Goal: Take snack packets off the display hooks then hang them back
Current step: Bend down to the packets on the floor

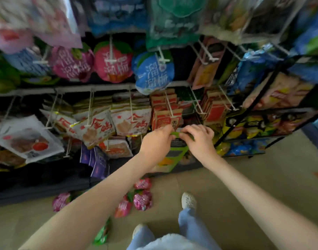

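Both hands meet at the top edge of a green snack packet [177, 153], low on the display rack [64, 90]. The left hand [157, 139] pinches the packet's green top strip from the left and the right hand [198, 139] pinches it from the right, their fingertips almost touching. The packet hangs down from this grip in front of the rack's lowest row. The fingers cover its hole, so it is hard to tell whether it sits on a hook.

Just above the green snack packet a white wire hook [170, 107] juts out, loaded with brown-and-red packets [163, 120] whose front one hangs close over the knuckles. Left of the green snack packet hang white packets with red characters [131, 121], and to its lower left purple packets [97, 161]. To its right sit yellow-and-black packets [244, 125]. Well above it hangs a round blue packet [154, 76]. Below it, on the floor [244, 186], lie several pink packets [142, 199], with a white shoe [188, 201] just to their right.
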Action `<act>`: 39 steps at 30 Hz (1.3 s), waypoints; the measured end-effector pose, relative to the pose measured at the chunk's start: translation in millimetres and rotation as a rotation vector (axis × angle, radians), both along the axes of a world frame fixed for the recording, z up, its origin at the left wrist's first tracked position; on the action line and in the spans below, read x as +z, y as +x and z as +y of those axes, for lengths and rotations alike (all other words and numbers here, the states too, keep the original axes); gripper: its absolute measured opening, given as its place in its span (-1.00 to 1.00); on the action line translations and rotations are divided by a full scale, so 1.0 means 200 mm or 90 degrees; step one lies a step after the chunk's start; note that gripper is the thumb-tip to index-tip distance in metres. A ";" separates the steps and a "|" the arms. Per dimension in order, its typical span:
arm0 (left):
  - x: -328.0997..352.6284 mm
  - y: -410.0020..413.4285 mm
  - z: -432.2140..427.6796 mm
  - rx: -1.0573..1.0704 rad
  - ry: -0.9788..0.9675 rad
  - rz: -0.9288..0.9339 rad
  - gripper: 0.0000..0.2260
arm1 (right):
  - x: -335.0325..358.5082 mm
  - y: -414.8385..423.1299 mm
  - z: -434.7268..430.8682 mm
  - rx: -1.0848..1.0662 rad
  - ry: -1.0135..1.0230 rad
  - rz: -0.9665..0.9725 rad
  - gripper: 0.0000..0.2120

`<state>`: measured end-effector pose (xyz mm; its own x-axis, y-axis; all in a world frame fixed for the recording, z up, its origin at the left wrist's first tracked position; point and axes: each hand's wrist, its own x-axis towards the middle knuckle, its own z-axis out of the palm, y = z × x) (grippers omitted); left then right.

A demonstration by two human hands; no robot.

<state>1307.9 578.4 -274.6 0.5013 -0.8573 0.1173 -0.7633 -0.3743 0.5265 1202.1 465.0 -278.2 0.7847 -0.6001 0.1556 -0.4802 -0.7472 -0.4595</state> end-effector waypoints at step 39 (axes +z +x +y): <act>0.31 -0.36 -2.00 -0.107 -0.027 -0.313 -0.43 | 0.35 -0.24 -2.01 -0.277 0.247 -0.375 -0.88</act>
<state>1236.2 178.2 -211.8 0.2338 -0.9108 0.3402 -0.9720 -0.2115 0.1020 1154.6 63.0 -207.5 0.3239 -0.9272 0.1880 -0.2899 -0.2865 -0.9132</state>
